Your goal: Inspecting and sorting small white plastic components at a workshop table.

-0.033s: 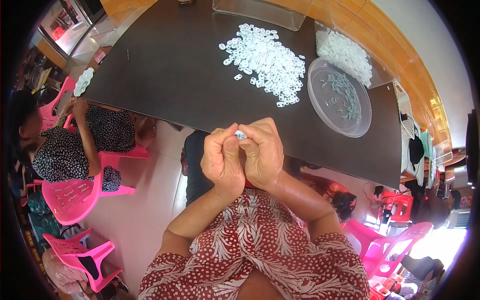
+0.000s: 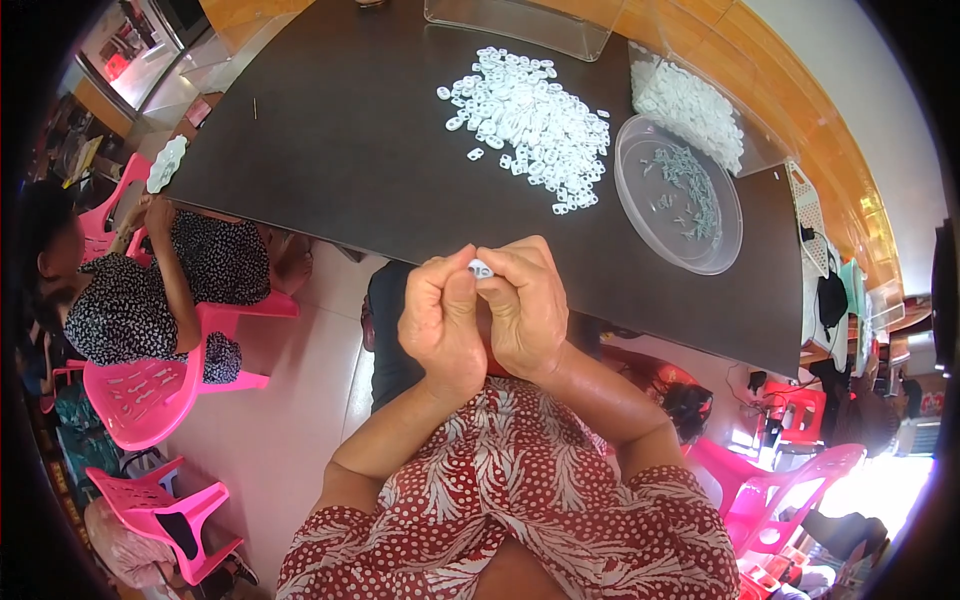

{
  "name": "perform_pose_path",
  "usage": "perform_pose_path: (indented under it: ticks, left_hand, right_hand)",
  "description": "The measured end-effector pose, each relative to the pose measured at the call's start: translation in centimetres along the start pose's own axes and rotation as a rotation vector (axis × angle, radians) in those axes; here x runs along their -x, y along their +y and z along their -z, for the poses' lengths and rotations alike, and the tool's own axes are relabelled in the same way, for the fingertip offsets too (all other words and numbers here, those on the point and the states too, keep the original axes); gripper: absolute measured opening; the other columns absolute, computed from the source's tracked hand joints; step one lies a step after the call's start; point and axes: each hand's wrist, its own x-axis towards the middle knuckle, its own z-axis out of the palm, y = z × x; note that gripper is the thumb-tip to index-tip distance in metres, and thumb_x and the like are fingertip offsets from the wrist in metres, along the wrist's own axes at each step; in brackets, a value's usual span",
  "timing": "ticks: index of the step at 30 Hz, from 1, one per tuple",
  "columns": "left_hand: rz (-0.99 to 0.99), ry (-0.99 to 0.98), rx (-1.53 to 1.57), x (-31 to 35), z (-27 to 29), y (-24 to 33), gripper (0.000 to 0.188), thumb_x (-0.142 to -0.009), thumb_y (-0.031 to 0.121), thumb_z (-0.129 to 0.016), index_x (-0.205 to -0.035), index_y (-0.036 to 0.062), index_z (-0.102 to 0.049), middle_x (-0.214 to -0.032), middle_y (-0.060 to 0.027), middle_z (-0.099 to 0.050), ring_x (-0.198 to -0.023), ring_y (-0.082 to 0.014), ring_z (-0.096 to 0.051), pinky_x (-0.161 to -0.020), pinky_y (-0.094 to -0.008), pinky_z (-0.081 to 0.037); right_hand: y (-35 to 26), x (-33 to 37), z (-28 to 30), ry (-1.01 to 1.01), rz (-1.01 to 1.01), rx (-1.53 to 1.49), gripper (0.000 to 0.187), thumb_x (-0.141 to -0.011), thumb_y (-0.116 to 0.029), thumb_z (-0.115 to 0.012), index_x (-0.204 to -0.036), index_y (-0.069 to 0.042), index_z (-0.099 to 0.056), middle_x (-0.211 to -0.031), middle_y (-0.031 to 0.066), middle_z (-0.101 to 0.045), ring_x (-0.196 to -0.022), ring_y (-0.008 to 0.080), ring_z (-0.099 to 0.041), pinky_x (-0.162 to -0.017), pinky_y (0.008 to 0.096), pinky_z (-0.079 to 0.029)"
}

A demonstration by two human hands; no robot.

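Between the fingertips of both hands is a small white plastic piece (image 2: pixel 481 269) with two dark-looking openings. My left hand (image 2: pixel 440 325) pinches its left side with thumb and forefinger. On the other side, my right hand (image 2: pixel 525 305) grips it the same way, the other fingers curled in. Both hands are just off the table's near edge, above my lap. A loose pile of similar white two-holed pieces (image 2: pixel 535 120) lies on the dark table (image 2: pixel 330 130) beyond them. To the right of the pile, a round clear dish (image 2: pixel 655 235) holds many small grey-green bits.
A clear bin (image 2: pixel 770 140) with more white pieces (image 2: pixel 685 105) stands at the far right. Another clear box (image 2: pixel 520 30) is at the table's back edge. Left of me, a person in a black-and-white patterned garment (image 2: pixel 125 305) sits on a pink chair (image 2: pixel 150 400).
My left hand has shifted slightly left, and a little more of the white piece shows between the fingertips. Everything else looks the same.
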Motion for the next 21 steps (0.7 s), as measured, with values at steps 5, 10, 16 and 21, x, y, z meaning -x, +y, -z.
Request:
perform_pose_path:
  ticks: [5, 10, 16, 21]
  left_hand:
    - [0.243, -0.088, 0.235, -0.8, 1.0, 1.0, 0.018, -0.093, 0.010, -0.053, -0.104, -0.0039, -0.058, -0.092, -0.0040, -0.059, -0.082, -0.0062, -0.052, -0.074, -0.0198, -0.043]
    - [0.004, -0.123, 0.128, -0.4, 1.1, 0.0, 0.024, -0.094, 0.016, -0.052, -0.105, -0.0044, -0.057, -0.093, -0.0048, -0.057, -0.083, -0.0078, -0.050, -0.076, -0.0220, -0.041]
    - [-0.072, -0.082, 0.115, 0.1, 0.5, -0.5, 0.026, -0.095, 0.019, -0.049, -0.106, -0.0039, -0.054, -0.090, -0.0050, -0.055, -0.080, -0.0097, -0.048, -0.074, -0.0238, -0.040]
    - [-0.148, -0.060, 0.068, 0.2, 0.3, -0.5, 0.026, -0.095, 0.022, -0.049, -0.102, -0.0033, -0.054, -0.087, -0.0048, -0.053, -0.077, -0.0098, -0.047, -0.069, -0.0229, -0.039]
  right_hand:
    - [-0.5, -0.1, 0.4, -0.030, -0.101, -0.035, 0.034, -0.073, -0.009, -0.072, -0.102, 0.000, -0.056, -0.088, 0.0110, -0.060, -0.074, 0.0243, -0.055, -0.061, 0.0312, -0.046]
    - [-0.9, -0.2, 0.3, 0.018, -0.091, -0.076, 0.032, -0.075, -0.013, -0.070, -0.101, 0.000, -0.057, -0.091, 0.0113, -0.061, -0.076, 0.0243, -0.055, -0.063, 0.0313, -0.047]
    - [-0.5, 0.0, -0.4, 0.027, -0.002, -0.012, 0.025, -0.083, -0.017, -0.064, -0.100, -0.001, -0.055, -0.090, 0.0112, -0.059, -0.075, 0.0254, -0.054, -0.064, 0.0330, -0.046]
    - [-0.3, 0.3, -0.8, 0.039, 0.052, -0.040, 0.023, -0.087, -0.018, -0.059, -0.100, -0.001, -0.051, -0.088, 0.0120, -0.057, -0.073, 0.0257, -0.053, -0.062, 0.0342, -0.045]
